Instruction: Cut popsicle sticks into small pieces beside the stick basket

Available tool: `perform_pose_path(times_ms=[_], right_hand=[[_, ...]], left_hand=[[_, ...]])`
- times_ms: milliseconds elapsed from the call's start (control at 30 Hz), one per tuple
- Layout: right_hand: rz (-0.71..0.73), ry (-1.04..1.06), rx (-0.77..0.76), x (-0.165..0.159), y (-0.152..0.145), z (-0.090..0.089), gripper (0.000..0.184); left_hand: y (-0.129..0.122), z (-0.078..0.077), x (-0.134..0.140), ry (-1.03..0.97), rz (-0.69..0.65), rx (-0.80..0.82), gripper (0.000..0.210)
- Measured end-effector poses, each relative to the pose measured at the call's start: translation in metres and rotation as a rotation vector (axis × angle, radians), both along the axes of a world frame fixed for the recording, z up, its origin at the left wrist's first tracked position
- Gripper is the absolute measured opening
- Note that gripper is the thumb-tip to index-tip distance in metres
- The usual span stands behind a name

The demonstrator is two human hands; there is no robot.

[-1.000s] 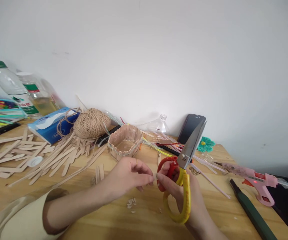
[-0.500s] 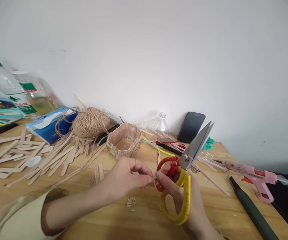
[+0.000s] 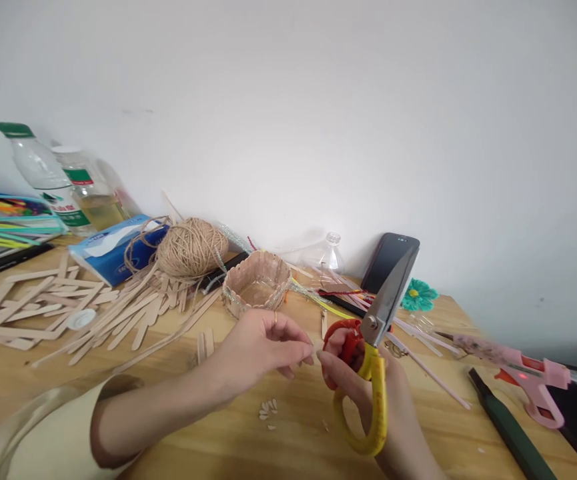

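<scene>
My right hand (image 3: 363, 380) is wrapped around a pair of scissors (image 3: 377, 320) with one red and one yellow handle. The blades point up and away, pressed together. My left hand (image 3: 273, 350) pinches thumb against fingers close to my right thumb tip; a tiny pale bit seems to be between them, too small to make out. Below the hands, small white petal-shaped pieces (image 3: 267, 408) lie on the wooden table (image 3: 218, 440). Just behind my left hand stands a small basket made of craft sticks (image 3: 257, 283), its rim trimmed with silvery cord.
Craft sticks (image 3: 133, 320) lie in a heap at left, by a twine ball (image 3: 193, 247) and a blue tissue pack (image 3: 118, 250). Bottles (image 3: 43, 167) stand behind. A phone (image 3: 391, 263), a teal flower (image 3: 419, 295), a pink glue gun (image 3: 533, 380) and a dark green tool (image 3: 508, 427) are at right.
The scissor blades, slightly parted before, have come together. Both hands stay close to each other in nearly the same pose. The whole scene has shifted a little rightward and down in view.
</scene>
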State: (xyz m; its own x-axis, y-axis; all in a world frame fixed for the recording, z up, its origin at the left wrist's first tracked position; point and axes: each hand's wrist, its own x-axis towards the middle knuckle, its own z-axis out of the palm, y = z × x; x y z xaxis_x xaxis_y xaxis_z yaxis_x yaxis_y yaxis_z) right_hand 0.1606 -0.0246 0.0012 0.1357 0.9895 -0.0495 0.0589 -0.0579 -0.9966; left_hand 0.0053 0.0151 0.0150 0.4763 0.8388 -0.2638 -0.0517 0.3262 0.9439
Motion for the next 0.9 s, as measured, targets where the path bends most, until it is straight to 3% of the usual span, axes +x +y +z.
perform_pose_path(times_ms=[300,767,900], right_hand=[[-0.017,-0.123,-0.004,-0.002,0.0,0.006,0.023],[0.187,-0.046,-0.168,0.001,0.001,0.017,0.018],[0.206,-0.077,-0.162,0.006,0.002,0.013,0.026]], left_hand=[[-0.001,-0.002,0.001,0.026,-0.004,0.008,0.012],[0.007,-0.006,-0.003,0.058,-0.19,-0.066,0.01],[0.007,0.002,-0.007,0.061,-0.086,-0.021,0.011]])
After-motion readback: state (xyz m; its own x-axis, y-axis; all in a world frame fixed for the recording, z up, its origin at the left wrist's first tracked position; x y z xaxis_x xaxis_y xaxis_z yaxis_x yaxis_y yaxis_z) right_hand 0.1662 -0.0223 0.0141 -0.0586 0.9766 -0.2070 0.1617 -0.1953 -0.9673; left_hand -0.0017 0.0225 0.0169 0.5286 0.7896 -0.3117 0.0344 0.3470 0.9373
